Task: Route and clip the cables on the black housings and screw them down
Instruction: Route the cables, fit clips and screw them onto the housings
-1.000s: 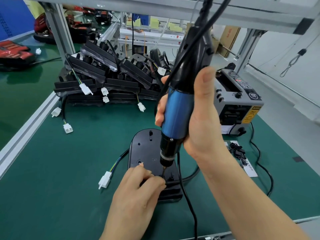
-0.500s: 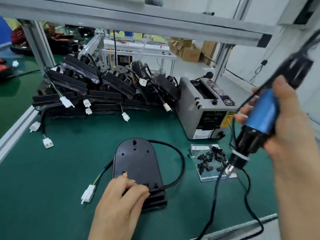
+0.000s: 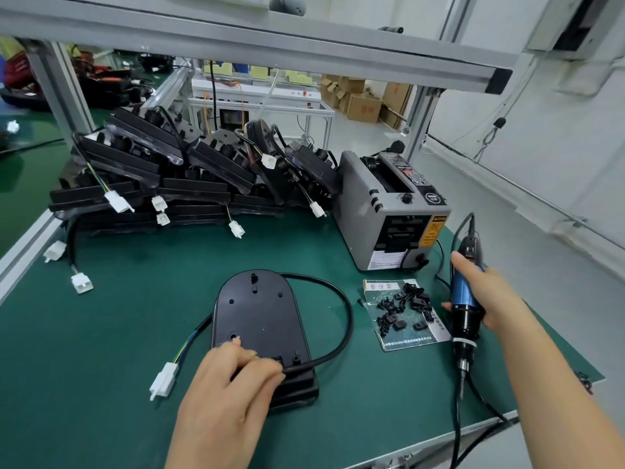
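Workbench scene from the head camera. A black oval plastic housing (image 3: 260, 319) lay flat on the green bench mat (image 3: 101, 333), near the front edge, with its rounded end pointing away from the person. A thick black sheathed cable (image 3: 345, 309) looped out from behind the housing's far end, round its right side and back to its near end. Thin coloured wires ran from the left side to a white plastic connector (image 3: 164, 384) on the mat.

The left hand (image 3: 230, 390) rested on the housing's near end with its fingers bent down over it and the fingertips touching the cable end — whether they pinched the cable could not be told.

The right hand (image 3: 490, 296) was wrapped round a blue-and-black electric screwdriver (image 3: 464, 296), held upright well to the right of the housing, bit down and just above the mat.

Between housing and screwdriver lay a printed sheet (image 3: 436, 333) carrying small black clips and screws (image 3: 402, 308). A grey tape dispenser (image 3: 365, 211) stood behind it, and a pile of black housings with white plugs (image 3: 169, 177) filled the back-left of the mat.
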`<move>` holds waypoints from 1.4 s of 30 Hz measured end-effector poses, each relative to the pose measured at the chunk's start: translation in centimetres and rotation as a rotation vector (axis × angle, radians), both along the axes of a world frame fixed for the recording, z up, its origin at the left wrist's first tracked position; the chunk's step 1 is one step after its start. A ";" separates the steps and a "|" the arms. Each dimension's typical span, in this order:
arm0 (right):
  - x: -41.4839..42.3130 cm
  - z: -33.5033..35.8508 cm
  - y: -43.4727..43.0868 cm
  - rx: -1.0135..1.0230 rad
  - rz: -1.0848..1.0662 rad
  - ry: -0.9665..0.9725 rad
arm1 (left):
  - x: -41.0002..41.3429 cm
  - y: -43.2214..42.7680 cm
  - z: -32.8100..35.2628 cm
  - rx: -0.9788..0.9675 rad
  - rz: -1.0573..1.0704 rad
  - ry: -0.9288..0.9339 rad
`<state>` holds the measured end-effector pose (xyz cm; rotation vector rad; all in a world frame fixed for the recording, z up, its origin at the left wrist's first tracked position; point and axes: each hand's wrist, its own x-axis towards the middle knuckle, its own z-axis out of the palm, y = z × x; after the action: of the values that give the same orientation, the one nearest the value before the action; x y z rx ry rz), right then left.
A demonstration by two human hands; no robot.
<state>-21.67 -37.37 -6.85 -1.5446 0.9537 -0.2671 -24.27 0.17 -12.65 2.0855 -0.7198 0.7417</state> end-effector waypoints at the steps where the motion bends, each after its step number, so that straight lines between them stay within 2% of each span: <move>1: 0.5 -0.2 -0.1 -0.053 0.005 0.052 | 0.0 0.0 0.0 0.004 -0.001 0.000; 5: 1.7 -0.5 -0.6 -0.455 0.062 0.339 | 0.1 0.0 -0.1 -0.002 -0.001 -0.005; 11: 2.3 -0.5 -0.8 -0.643 0.178 0.546 | 0.2 0.0 -0.3 -0.007 -0.008 -0.005; 14: 2.2 -0.5 -0.6 -0.681 0.215 0.587 | 0.2 0.0 -0.5 -0.009 -0.007 -0.010; 20: 1.3 -0.4 -0.3 -0.723 0.218 0.553 | 0.2 0.0 -0.5 -0.003 -0.004 -0.008; 22: 1.3 0.2 0.3 -0.836 0.150 0.393 | 0.2 0.0 -0.5 -0.010 -0.006 -0.009; 24: 1.6 0.9 1.4 -0.946 0.077 0.122 | 0.1 0.0 -0.4 -0.014 -0.007 -0.008; 25: 1.9 1.4 2.2 -0.909 0.065 -0.004 | 0.2 0.0 -0.4 -0.013 -0.008 -0.007; 27: 2.9 2.0 3.6 -0.686 0.104 -0.131 | 0.1 0.0 -0.4 -0.009 -0.009 -0.002; 29: 4.0 2.1 4.4 -0.462 0.140 -0.140 | 0.1 0.0 -0.3 -0.006 -0.009 -0.002; 31: 5.1 2.1 4.5 -0.340 0.126 -0.114 | 0.1 0.0 -0.3 -0.009 -0.008 -0.005; 42: 6.1 2.0 4.6 -0.171 0.026 -0.127 | 0.2 0.0 -0.4 -0.008 -0.014 -0.010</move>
<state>-15.59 -32.78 -4.80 -1.6740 0.8276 -0.4324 -24.12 0.20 -13.02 2.0687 -0.7352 0.7472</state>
